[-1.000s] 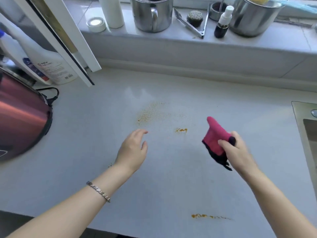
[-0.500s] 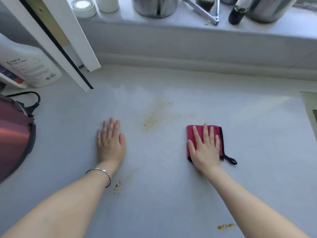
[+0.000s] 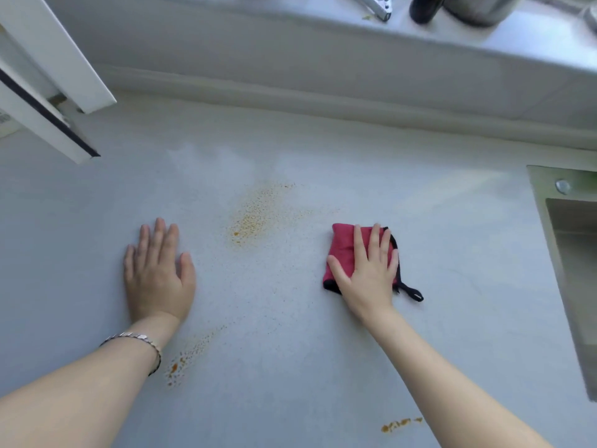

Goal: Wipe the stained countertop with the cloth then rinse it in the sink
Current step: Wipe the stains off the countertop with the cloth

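Observation:
A folded pink cloth (image 3: 342, 250) with a black edge and loop lies flat on the pale grey countertop (image 3: 290, 318). My right hand (image 3: 368, 276) presses down on it, fingers spread. Left of the cloth is a patch of orange-brown speckled stain (image 3: 255, 215), apart from the cloth. My left hand (image 3: 158, 270) rests flat and empty on the counter, left of that stain. A second stain (image 3: 184, 360) lies by my left wrist and a third stain (image 3: 400, 424) sits near the front under my right forearm. The sink (image 3: 578, 253) is at the right edge.
An open white window frame (image 3: 48, 92) juts over the counter at the back left. The raised sill (image 3: 484, 37) behind holds a dark bottle (image 3: 426, 8), a metal pot (image 3: 478, 8) and metal tongs (image 3: 374, 4).
My right hand lowered the cloth from the air and flattened it onto the counter. My left hand came down flat on the surface. Both have barely moved in the last half second.

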A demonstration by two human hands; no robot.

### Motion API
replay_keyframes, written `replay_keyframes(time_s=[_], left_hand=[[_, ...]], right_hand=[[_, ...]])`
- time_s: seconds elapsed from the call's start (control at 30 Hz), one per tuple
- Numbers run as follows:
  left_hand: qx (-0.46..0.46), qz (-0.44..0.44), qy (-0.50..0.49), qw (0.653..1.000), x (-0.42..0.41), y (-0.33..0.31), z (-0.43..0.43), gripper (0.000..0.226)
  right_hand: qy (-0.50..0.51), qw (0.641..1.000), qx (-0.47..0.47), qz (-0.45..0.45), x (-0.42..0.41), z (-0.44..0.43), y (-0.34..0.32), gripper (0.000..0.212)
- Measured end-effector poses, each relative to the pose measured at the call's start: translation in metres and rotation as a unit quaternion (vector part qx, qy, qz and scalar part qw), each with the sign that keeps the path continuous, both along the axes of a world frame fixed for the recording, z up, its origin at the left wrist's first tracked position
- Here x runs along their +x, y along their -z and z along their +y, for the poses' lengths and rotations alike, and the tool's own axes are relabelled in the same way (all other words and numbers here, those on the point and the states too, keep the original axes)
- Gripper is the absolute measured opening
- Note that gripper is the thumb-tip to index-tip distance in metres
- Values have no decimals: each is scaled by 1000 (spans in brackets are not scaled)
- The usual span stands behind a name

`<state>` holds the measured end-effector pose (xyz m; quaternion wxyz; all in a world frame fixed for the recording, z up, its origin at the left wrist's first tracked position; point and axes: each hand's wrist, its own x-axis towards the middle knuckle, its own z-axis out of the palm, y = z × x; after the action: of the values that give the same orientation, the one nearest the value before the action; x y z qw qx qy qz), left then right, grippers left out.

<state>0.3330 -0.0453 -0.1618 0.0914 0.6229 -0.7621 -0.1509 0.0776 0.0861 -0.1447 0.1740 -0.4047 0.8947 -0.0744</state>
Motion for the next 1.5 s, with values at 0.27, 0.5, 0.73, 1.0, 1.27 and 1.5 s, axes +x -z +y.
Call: replay_keyframes(time_s=[0.27,0.5,0.73,1.0,1.27,1.5], left_hand=[[5,-15,-1,1000,0,-2,1,63],[-6,-16,-3,1000,0,1,0,62],[-16,-13,-5,1000,0,3,-1,60],[-22,-19,1,1000,-1,1,-2,58],[-28,-17,4,999,0,4,-2,56],[-32,-20,7,999,1,5,-4,54]], right_hand=[[-67,991,-109,-36,39,57,8,49],[-73,984,-161,-21,-65,-50,10,40],[-65,980,-174,-72,-49,-94,9,46],[-311,933,-165,-75,-54,-56,3,26],[-71,979,-174,-76,-53,-149,10,50],[-326,930,-149,-74,-43,-76,8,27]])
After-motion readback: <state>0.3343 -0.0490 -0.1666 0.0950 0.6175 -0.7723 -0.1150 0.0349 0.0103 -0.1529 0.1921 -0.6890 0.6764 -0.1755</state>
